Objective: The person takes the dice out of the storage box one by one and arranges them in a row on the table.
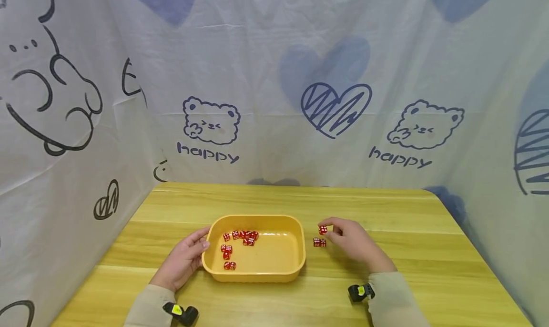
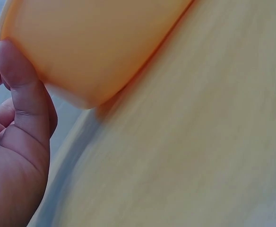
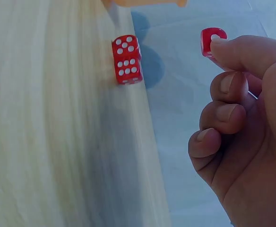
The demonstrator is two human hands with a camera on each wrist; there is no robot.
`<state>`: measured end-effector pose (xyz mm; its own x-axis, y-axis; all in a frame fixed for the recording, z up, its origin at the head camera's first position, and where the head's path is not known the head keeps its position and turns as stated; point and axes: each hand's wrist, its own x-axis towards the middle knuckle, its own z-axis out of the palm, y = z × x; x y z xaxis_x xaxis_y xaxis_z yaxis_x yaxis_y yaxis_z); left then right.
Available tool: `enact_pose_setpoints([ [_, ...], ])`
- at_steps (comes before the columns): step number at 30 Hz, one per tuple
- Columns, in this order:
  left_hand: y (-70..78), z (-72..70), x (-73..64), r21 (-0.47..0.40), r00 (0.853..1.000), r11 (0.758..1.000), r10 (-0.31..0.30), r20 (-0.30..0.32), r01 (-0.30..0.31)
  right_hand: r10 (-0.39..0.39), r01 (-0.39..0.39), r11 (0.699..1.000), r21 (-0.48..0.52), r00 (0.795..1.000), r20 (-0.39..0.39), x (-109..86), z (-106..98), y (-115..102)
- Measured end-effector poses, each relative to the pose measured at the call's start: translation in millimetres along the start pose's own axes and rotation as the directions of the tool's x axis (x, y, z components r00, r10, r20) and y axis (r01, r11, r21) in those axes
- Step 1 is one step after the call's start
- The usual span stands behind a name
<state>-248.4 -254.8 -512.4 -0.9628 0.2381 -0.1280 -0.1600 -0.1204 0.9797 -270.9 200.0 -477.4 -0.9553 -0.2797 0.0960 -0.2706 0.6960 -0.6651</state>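
A yellow plastic tub [image 1: 274, 271] stands on the table, with several red dice [image 1: 250, 237] scattered over the left and back of its floor. My left hand [image 1: 185, 259] grips the tub's left end, thumb [image 2: 22, 71] against the wall near the rim. Between thumb and fingertip my right hand [image 1: 352, 240] pinches one red die [image 3: 208, 43], held up to the right of the tub. Just below that hand, two more red dice [image 1: 319, 242] sit side by side on the table; the right wrist view shows a five and a six on them [image 3: 127, 59].
The wood-grain table [image 1: 407, 231] ends at a rounded far edge, with a pale printed cloth [image 1: 266, 141] hanging behind it and at both sides. A small black device [image 1: 182, 312] is strapped at the left wrist, another [image 1: 360, 292] at the right.
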Motion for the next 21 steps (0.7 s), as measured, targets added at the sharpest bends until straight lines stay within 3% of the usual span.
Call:
enact_pose_setpoints([
  [21, 0.2, -0.2, 0.6, 0.013, 1.000, 1.000, 0.005, 0.008, -0.005, 0.122, -0.123, 0.991, 0.058, 0.992, 0.022, -1.3, 8, 30],
])
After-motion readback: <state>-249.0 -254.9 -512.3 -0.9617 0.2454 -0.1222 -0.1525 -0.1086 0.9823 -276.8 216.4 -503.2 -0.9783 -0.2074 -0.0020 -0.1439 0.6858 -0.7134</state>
